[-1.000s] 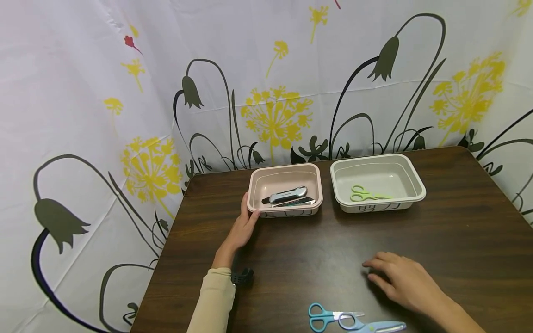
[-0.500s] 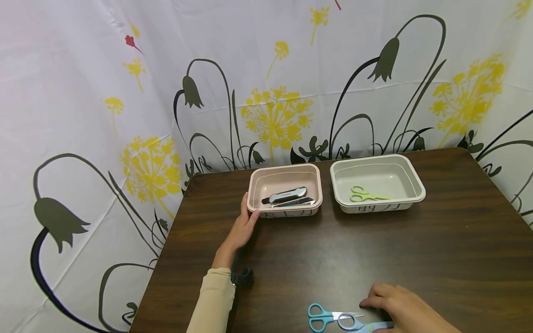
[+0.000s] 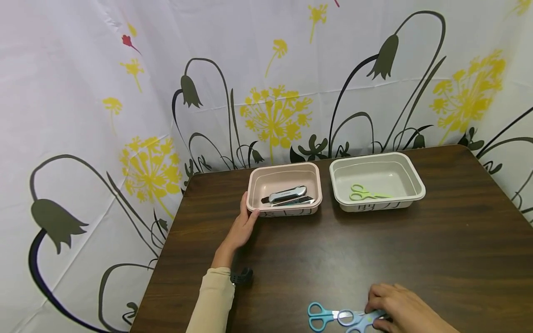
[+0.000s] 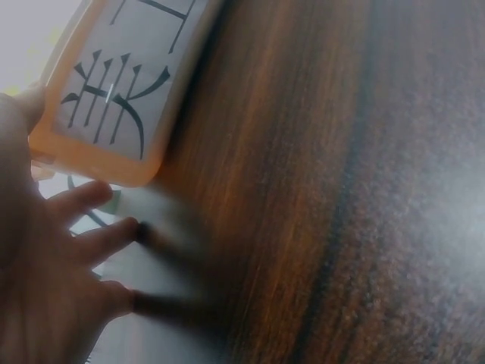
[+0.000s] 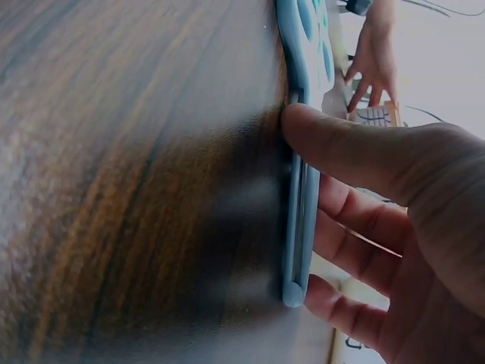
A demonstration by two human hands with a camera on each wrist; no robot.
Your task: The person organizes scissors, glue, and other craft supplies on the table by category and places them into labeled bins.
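Note:
My left hand (image 3: 239, 231) rests against the near left corner of a pink plastic bin (image 3: 291, 212), thumb at the front rim and straight fingers along the side. In the left wrist view those fingers spread beside the bin's lettered label (image 4: 114, 95). Lower down, my right hand (image 3: 404, 307) pinches the covered blades of light-blue scissors (image 5: 301, 220) between thumb and fingers, low over the table. Their handle loops (image 3: 357, 321) overlap teal scissors (image 3: 321, 316) lying to the left. Inside the pink bin lie a silver-and-black utility knife (image 3: 287, 194) and a slimmer cutter (image 3: 294, 201).
Right of the pink bin stands a pale grey-green bin (image 3: 345, 203) holding small lime-green scissors (image 3: 364, 193). Both are near the back edge of a dark wooden table (image 3: 300, 259). A white flower-patterned curtain (image 3: 258, 55) hangs behind it.
My right hand has come down toward the front edge and taken hold of the light-blue scissors, whose handles have turned. The left hand stays at the pink bin.

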